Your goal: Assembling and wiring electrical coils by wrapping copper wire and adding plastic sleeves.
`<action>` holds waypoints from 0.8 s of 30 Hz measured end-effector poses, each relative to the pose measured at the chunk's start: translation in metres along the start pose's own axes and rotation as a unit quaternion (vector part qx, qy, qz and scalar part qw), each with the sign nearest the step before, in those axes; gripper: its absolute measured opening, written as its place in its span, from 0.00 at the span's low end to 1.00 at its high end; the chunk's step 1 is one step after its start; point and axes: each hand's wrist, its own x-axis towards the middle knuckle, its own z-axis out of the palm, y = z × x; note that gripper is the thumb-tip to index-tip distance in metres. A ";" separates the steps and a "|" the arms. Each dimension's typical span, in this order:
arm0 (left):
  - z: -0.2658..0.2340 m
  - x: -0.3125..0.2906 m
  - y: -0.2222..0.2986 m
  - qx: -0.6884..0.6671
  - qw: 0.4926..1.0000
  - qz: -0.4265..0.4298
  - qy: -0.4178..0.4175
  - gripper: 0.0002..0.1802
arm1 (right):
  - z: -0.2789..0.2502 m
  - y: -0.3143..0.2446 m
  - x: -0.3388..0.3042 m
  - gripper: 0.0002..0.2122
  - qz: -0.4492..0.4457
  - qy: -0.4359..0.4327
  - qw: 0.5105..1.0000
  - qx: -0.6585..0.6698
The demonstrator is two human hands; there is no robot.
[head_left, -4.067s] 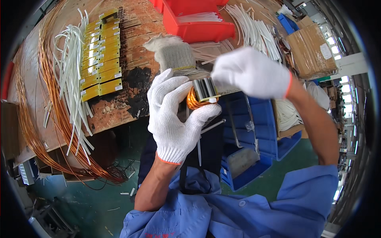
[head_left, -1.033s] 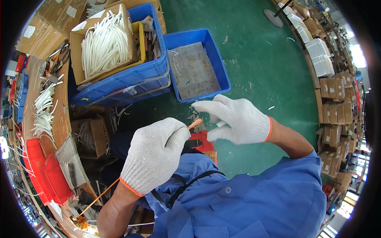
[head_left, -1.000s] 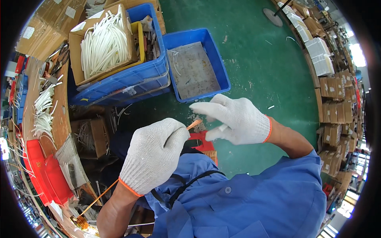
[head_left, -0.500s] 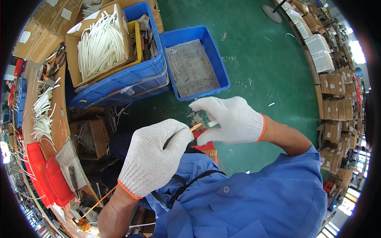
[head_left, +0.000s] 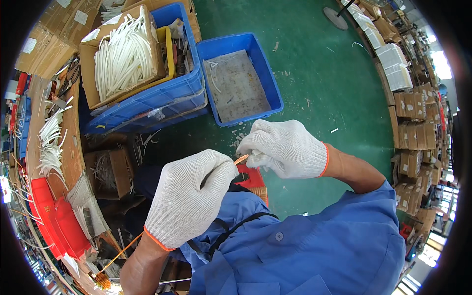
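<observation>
My left hand [head_left: 192, 196], in a white knitted glove with an orange cuff, is closed around a copper-coloured wire [head_left: 241, 160]. The wire's short end pokes out past the thumb and forefinger, pointing right. My right hand [head_left: 285, 149], gloved alike, is pinched at that tip, fingers and thumb together. A short white piece of tubing [head_left: 256, 153] seems to sit in this pinch, mostly hidden by the glove. Behind my left wrist a thin orange-copper line [head_left: 120, 253] runs down to the bench.
A cardboard box of white tubes [head_left: 125, 54] rests on stacked blue crates [head_left: 147, 115]. Beside it on the green floor stands a shallow blue bin [head_left: 241, 120]. On the left, a wooden bench [head_left: 73, 142] carries white tubes and a red container [head_left: 64, 226]. Cartons [head_left: 410, 105] line the right.
My right hand has closed from a spread grip and moved slightly left, bringing its fingertips to the wire's end. My left hand has stayed nearly in place.
</observation>
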 end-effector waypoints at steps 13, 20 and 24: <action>0.001 0.000 0.000 0.011 1.000 0.003 -0.002 0.11 | -0.003 -0.007 0.010 0.08 0.008 -0.013 1.000 -0.022; 0.002 0.001 -0.005 0.001 1.000 0.016 -0.003 0.12 | -0.011 -0.009 0.011 0.08 -0.049 0.019 0.996 0.068; 0.002 0.000 -0.008 0.012 1.000 0.029 -0.001 0.11 | -0.005 0.000 0.005 0.07 -0.075 0.030 0.995 0.064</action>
